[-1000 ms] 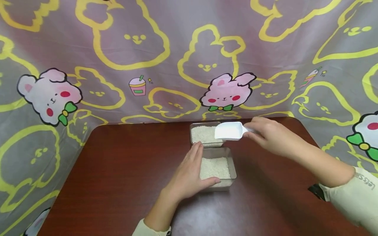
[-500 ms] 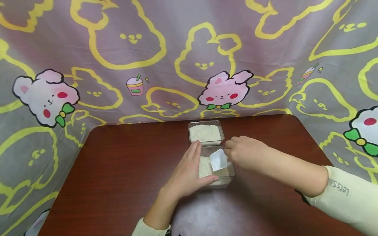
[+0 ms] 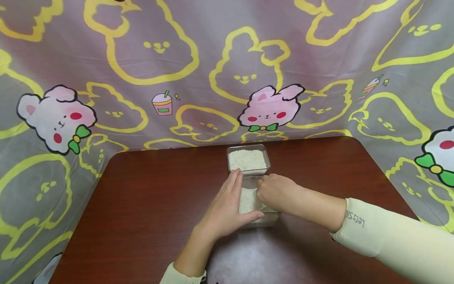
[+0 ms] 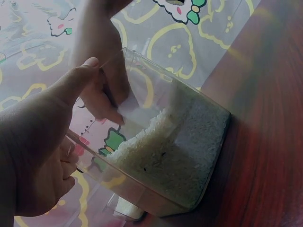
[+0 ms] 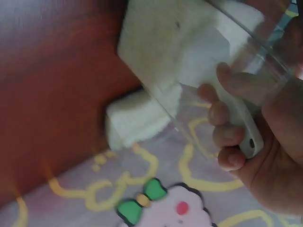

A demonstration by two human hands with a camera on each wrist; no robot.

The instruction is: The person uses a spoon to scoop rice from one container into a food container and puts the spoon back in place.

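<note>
My left hand [image 3: 225, 209] holds the nearer clear plastic container [image 3: 264, 221], thumb along its front side and fingers at its left side. Inside lies white rice [image 3: 248, 201], sloping in the left wrist view. My right hand [image 3: 280, 193] reaches over this container's right part and hides much of it in the head view. In the right wrist view that hand grips the white handle of a scoop [image 5: 244, 125], with the scoop's bowl down at the rice. Its bowl is hidden in the head view and blurred through the plastic wall in the wrist views.
A second clear container [image 3: 255, 172] with rice in it stands just behind the nearer one. Both stand on a dark red-brown table [image 3: 159, 205]. A patterned cloth [image 3: 198, 47] hangs behind and at the sides of the table.
My right hand has come from over the far container, down and left into the nearer one, with the scoop tipped down and now out of sight in the head view. My left hand stays in place.
</note>
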